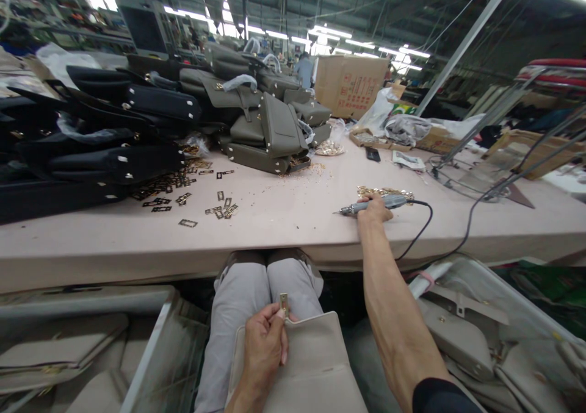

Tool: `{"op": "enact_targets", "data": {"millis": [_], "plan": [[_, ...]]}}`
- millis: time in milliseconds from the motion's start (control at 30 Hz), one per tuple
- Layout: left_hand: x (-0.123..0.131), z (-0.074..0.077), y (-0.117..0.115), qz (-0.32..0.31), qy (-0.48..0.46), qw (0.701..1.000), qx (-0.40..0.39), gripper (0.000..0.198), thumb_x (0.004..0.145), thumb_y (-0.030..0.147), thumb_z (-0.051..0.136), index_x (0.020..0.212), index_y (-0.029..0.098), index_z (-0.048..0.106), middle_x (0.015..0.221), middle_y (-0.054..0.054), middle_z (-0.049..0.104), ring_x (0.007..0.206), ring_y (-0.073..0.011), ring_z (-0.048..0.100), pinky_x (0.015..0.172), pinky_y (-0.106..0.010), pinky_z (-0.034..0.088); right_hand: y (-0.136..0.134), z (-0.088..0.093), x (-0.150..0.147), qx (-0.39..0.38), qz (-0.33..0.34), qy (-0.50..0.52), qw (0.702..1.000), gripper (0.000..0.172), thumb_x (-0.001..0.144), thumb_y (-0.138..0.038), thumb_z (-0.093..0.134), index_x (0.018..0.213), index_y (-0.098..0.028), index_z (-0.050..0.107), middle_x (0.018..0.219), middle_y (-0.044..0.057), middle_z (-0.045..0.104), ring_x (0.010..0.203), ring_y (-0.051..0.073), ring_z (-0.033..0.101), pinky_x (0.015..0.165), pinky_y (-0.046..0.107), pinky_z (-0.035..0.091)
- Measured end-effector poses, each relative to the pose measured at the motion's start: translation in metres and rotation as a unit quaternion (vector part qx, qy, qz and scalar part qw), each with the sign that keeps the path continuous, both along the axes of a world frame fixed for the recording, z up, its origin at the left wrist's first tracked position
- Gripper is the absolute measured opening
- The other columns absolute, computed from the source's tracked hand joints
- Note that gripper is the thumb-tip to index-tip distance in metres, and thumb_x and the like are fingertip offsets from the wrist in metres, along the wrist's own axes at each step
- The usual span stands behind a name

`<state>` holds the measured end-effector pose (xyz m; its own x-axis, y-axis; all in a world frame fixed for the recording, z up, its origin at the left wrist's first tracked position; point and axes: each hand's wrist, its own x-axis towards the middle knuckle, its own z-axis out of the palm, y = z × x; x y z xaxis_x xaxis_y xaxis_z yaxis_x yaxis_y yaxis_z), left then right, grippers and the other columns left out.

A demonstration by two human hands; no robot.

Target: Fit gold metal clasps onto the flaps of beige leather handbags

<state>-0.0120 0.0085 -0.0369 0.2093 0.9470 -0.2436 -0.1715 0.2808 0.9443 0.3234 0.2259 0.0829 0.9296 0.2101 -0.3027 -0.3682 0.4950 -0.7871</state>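
Observation:
My left hand (pixel 265 338) pinches a small gold metal plate (pixel 284 302) at the upper edge of a beige leather bag flap (pixel 315 352), which lies across my lap. Over the table, my right hand (pixel 374 210) is wrapped round a grey electric screwdriver (pixel 394 201); its tip points left and its black cord (pixel 428 218) trails off to the right. Just behind the screwdriver is a pile of gold metal pieces (pixel 379 191). Several rectangular metal plates (pixel 220 210) lie loose on the table to the left.
Black bags (pixel 151 105) and olive bags (pixel 279 126) are heaped on the left and middle of the table (pixel 284 218). Beige bags fill a left bin (pixel 155 346) and a right bin (pixel 494 272). A cardboard box (pixel 350 83) and a metal stand (pixel 476 129) are farther back.

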Motion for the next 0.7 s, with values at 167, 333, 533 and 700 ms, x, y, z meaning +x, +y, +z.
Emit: {"op": "enact_targets", "data": {"millis": [167,333,533,700], "plan": [[0.0,-0.001,0.0,-0.002,-0.001,1.0,-0.003,0.05,0.09,0.061,0.063,0.084,0.012,0.067,0.032,0.003,0.046,0.025,-0.0072,0.028,0.036,-0.018,0.014,0.0,0.0,-0.001,0.009,0.002,-0.007,1.0,0.038,0.07,0.003,0.061,0.084,-0.022,0.037,0.068,-0.007,0.058,0.043,0.007,0.049,0.033,0.017,0.047],[0.0,0.002,0.0,-0.003,0.004,1.0,-0.005,0.051,0.089,0.062,0.063,0.085,0.011,0.067,0.032,0.003,0.046,0.025,-0.0075,0.028,0.036,-0.019,0.014,-0.001,0.0,-0.002,0.014,0.001,-0.008,1.0,0.037,0.071,0.003,0.062,0.084,-0.022,0.038,0.069,-0.006,0.059,0.044,0.008,0.05,0.033,0.019,0.048],[0.0,0.005,0.001,0.0,0.007,1.0,-0.004,0.053,0.087,0.064,0.063,0.083,0.011,0.067,0.032,0.002,0.046,0.025,-0.0074,0.027,0.036,-0.019,0.014,-0.004,0.006,-0.007,0.021,0.003,0.002,1.0,0.037,0.07,0.004,0.06,0.084,-0.022,0.037,0.067,-0.006,0.056,0.043,0.008,0.049,0.033,0.019,0.047],[0.001,0.0,0.001,-0.002,-0.007,1.0,-0.004,0.047,0.091,0.056,0.061,0.087,0.01,0.068,0.033,0.003,0.046,0.025,-0.0076,0.029,0.036,-0.019,0.014,-0.023,0.025,-0.02,0.026,0.022,0.0,0.999,0.034,0.074,0.0,0.065,0.084,-0.021,0.039,0.068,-0.006,0.054,0.044,0.007,0.047,0.033,0.017,0.046]]}}
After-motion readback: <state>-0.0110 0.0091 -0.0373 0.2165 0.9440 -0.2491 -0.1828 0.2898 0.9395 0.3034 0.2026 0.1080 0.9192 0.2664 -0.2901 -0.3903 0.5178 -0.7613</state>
